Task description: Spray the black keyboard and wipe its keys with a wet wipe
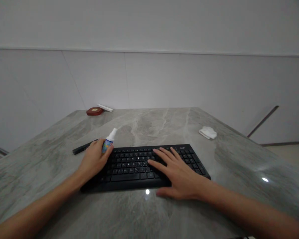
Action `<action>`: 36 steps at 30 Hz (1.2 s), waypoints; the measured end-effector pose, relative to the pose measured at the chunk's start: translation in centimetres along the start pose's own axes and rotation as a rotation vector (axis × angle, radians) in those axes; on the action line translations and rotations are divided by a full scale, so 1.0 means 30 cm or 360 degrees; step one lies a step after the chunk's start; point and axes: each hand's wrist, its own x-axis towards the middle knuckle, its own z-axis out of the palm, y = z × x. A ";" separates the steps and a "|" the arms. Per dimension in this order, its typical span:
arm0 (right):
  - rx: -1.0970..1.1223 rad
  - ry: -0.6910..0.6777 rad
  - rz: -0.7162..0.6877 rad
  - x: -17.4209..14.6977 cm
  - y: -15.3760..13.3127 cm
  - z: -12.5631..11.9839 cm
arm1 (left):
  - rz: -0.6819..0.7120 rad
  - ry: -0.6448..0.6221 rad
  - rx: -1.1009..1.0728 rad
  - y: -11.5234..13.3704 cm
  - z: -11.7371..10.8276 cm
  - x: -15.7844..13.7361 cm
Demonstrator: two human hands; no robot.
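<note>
A black keyboard (129, 177) lies flat on the grey marbled table, its long side towards me. My left hand (94, 157) is closed around a small spray bottle (107, 144) with a white top and a blue, colourful label. The bottle leans to the right above the keyboard's upper left corner, and its lower part is hidden by my fingers. Spread over the right half of the keys is my right hand (175, 174), fingers apart and holding nothing. Its thumb reaches past the keyboard's near edge. Behind my left hand a dark, slim object (83, 148) is partly covered.
On the right of the marbled table (159, 126) lies a crumpled white cloth or tissue (208, 132). At the far left edge sit a reddish-brown case (94, 111) and a flat white object (105, 108). A pale wall (149, 79) rises behind the table.
</note>
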 end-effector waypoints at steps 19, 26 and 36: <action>0.0437 -0.0010 0.0198 0.050 -0.031 0.007 | 0.0208 -0.0319 -0.0986 0.256 -0.002 0.010; 0.1930 0.0355 0.0157 0.115 -0.155 0.013 | 0.0141 -0.1219 -0.2138 0.371 0.041 -0.190; 0.1922 0.0706 0.0402 0.089 -0.160 0.039 | 0.0506 -0.1048 -0.1404 0.329 0.020 -0.220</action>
